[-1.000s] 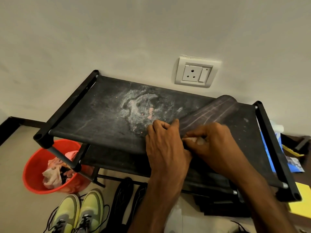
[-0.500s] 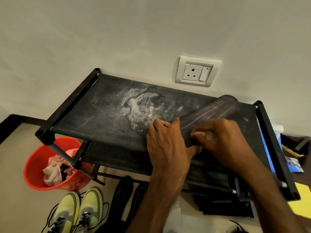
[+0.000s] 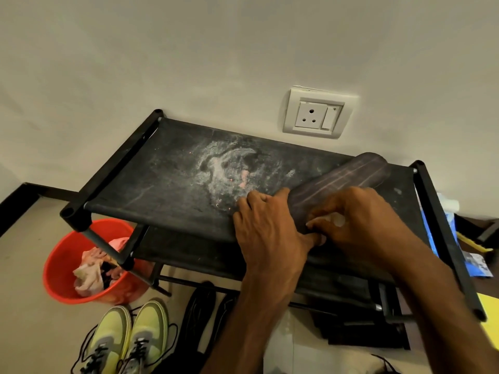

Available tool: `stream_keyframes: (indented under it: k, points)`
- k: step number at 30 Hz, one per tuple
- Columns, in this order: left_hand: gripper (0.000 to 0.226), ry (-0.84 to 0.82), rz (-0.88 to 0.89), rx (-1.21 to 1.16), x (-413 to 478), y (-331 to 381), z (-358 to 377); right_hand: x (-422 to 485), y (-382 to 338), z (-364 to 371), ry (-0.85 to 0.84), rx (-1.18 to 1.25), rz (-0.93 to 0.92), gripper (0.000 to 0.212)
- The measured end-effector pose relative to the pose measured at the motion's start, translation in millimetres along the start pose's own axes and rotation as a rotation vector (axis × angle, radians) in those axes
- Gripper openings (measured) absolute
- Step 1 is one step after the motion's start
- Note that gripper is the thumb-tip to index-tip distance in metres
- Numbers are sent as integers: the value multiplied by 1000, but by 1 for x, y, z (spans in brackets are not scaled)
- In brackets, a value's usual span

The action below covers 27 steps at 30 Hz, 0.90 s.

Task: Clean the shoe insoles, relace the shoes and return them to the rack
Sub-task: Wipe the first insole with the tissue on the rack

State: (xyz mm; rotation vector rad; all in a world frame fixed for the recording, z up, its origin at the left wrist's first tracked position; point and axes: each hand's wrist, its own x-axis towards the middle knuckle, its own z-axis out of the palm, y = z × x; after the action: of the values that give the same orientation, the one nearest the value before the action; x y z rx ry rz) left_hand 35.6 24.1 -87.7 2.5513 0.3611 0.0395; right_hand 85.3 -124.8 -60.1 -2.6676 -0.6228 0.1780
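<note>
A dark insole (image 3: 351, 172) lies slanted on the dusty top shelf of the black shoe rack (image 3: 167, 182), its toe end pointing to the far right. My left hand (image 3: 267, 233) holds the insole's near end, fingers lying on the shelf beside it and thumb at its edge. My right hand (image 3: 361, 220) pinches a small white wipe (image 3: 336, 220) and presses it on the insole's near half. A pair of yellow-green laced shoes (image 3: 127, 338) stands on the floor at the lower left.
A red bucket (image 3: 58, 268) with rags stands under the rack's left corner. Two dark insoles (image 3: 199, 306) lie on the floor by the shoes. A wall socket (image 3: 316, 114) is behind the rack. Blue and yellow items (image 3: 475, 265) lie to the right.
My right hand has slid the white wipe a little to the right along the insole, away from my left thumb. My left hand has stayed put.
</note>
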Motion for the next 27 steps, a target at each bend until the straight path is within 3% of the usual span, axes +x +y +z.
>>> stream_keyframes:
  k: [6, 9, 12, 17, 19, 23, 27]
  points:
    - [71, 14, 11, 40, -2, 1, 1, 24, -9, 37, 326, -72, -62, 14]
    - [71, 6, 10, 15, -1, -1, 1, 28, -12, 43, 407, -4, -57, 13]
    - [81, -4, -2, -20, 1, -2, -2, 21, -13, 31, 288, -25, -57, 13]
    - [101, -10, -34, -47, 2, -2, -2, 1, -4, -7, -83, -89, 126, 10]
    - [103, -22, -38, -42, 1, -1, -2, 0, -3, -10, -90, -90, 131, 11]
    - [98, -11, -24, -29, 0, -1, -2, 10, -10, 15, 145, -103, 32, 11]
    - [77, -12, 0, -3, -1, 1, -2, 30, -11, 39, 378, -38, -9, 12]
